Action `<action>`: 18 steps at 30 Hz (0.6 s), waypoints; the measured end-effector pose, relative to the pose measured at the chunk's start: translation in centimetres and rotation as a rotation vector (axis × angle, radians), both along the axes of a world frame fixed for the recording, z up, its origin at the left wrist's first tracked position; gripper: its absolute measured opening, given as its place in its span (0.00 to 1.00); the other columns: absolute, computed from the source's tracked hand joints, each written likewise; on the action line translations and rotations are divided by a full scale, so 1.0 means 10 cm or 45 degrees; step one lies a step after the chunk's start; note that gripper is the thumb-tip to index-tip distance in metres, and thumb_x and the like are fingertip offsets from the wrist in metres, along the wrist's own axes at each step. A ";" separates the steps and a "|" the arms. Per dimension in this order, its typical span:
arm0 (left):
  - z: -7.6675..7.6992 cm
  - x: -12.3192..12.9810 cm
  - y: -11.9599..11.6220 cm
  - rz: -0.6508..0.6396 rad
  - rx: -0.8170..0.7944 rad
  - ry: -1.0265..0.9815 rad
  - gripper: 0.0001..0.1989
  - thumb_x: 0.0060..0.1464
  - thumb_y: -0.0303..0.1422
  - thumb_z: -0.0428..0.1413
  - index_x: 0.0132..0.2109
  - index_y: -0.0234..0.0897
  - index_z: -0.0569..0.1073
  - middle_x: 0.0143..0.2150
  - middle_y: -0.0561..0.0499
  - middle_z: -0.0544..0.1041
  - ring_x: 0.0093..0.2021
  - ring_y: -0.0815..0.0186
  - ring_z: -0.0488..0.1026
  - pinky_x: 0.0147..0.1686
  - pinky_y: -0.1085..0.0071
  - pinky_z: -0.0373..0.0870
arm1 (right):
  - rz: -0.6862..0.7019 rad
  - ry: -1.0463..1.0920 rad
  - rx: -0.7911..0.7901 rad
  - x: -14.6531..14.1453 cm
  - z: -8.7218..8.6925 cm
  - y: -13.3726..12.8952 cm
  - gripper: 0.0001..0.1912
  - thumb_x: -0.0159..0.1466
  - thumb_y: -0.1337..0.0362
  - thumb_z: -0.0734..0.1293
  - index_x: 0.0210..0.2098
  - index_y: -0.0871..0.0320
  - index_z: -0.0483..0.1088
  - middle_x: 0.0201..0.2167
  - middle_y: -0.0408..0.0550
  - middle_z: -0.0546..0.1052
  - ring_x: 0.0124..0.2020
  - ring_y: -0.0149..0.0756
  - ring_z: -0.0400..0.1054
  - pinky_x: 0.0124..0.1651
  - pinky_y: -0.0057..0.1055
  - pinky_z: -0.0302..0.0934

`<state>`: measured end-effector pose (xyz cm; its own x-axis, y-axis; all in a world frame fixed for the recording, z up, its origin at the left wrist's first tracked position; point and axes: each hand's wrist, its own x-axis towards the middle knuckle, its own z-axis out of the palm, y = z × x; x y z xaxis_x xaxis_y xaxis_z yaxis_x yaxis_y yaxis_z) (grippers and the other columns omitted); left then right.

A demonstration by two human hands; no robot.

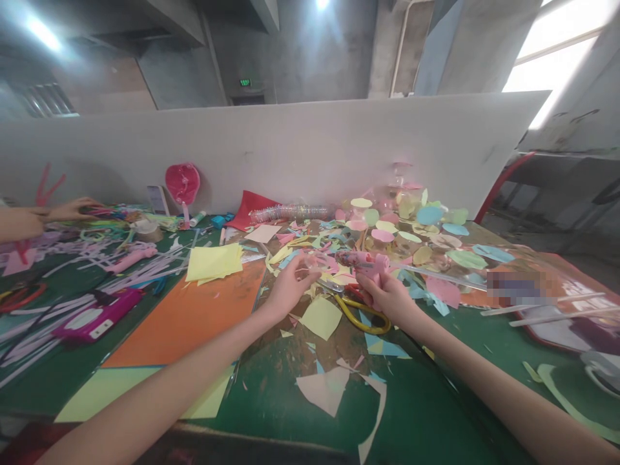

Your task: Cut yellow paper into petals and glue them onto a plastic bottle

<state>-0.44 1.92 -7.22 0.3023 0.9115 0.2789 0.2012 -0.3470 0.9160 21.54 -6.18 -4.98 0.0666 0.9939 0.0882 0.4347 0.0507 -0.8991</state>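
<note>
My right hand (pixel 387 300) is wrapped round a pink glue gun (pixel 372 263), its nozzle pointing left. A long clear glue stick (pixel 440 276) sticks out from its back. My left hand (pixel 292 284) pinches a small clear-and-pink piece (pixel 318 261) just left of the nozzle; its exact kind is hard to make out. Whether nozzle and piece touch, I cannot tell. Below my hands lie yellow-handled scissors (pixel 361 320) and a pale yellow paper piece (pixel 321 318).
Paper scraps and cut paper ovals (pixel 382 236) cover the table's back. Orange sheets (pixel 184 323) and a yellow paper stack (pixel 214 263) lie left. A magenta device (pixel 99 315) stands further left, near another person's hand (pixel 72 210). A white partition (pixel 290 148) rises behind.
</note>
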 end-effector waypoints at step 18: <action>0.00 0.01 0.00 -0.028 0.002 -0.012 0.20 0.53 0.42 0.61 0.52 0.42 0.70 0.54 0.47 0.75 0.51 0.58 0.74 0.50 0.63 0.71 | 0.034 0.018 0.008 0.02 -0.02 0.01 0.31 0.61 0.37 0.59 0.13 0.53 0.55 0.10 0.39 0.58 0.15 0.27 0.51 0.21 0.29 0.47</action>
<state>-0.34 1.90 -7.18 0.3193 0.9043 0.2833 0.1847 -0.3526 0.9174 21.75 -6.11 -5.21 0.0411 0.9947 0.0938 0.4204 0.0679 -0.9048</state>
